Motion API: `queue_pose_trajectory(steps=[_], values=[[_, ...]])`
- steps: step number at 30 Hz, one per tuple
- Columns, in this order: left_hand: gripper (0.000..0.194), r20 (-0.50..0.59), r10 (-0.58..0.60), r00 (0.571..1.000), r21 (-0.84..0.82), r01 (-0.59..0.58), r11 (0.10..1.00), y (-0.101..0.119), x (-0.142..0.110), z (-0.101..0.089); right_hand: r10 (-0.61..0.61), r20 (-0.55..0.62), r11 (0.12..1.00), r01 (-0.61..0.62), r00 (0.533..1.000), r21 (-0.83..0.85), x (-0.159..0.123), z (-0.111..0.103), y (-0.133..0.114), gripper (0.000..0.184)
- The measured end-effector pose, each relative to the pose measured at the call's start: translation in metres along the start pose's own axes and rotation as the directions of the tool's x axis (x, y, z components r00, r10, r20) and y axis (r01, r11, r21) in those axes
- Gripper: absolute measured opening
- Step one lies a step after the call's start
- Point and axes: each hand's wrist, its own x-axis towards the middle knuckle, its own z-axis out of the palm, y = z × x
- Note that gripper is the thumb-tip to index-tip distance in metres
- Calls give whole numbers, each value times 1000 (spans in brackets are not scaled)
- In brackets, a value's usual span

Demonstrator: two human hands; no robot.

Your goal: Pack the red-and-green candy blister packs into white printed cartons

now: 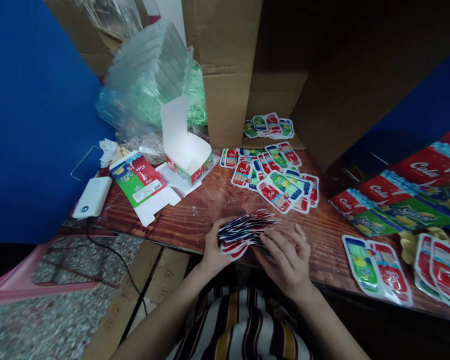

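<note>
A thick stack of jar-shaped candy packets [243,232] stands on edge between my hands at the table's front edge. My left hand [214,249] wraps around its left end, and my right hand [289,254] has its curled fingers against the right side. The packets' edges fan out at the top. Just beyond lie loose red Cola and green Sprite packets [275,187] in an overlapping pile. Left of them, a small printed box [193,162] stands with its white lid raised. Beside it is a flat, unfolded Cola and Sprite carton [138,180].
Large printed cartons [393,200] stand at the right, with packets [377,267] in front. Tall cardboard [225,75] rises at the back. Clear plastic trays [153,65] in bags fill the back left. A white power bank [93,197] with a black cable sits near the left edge.
</note>
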Motion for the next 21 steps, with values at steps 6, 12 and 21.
queue_pose_trajectory(steps=[6, 12, 21], values=[[58, 6, -2, 1000, 7, 2, 1000, 1, 0, -1, -8, 18, 998, 7, 1000, 70, 4, 0, 0, 39], [57, -1, 0, 1000, 15, 0, 1000, -1, -1, 0, -23, 28, 988, 18, 999, 155, 6, 3, 3, 38], [59, 16, -15, 1000, -27, 15, 1000, -2, -2, -1, -31, 11, 985, 28, 999, 170, 5, 3, 3, 42]])
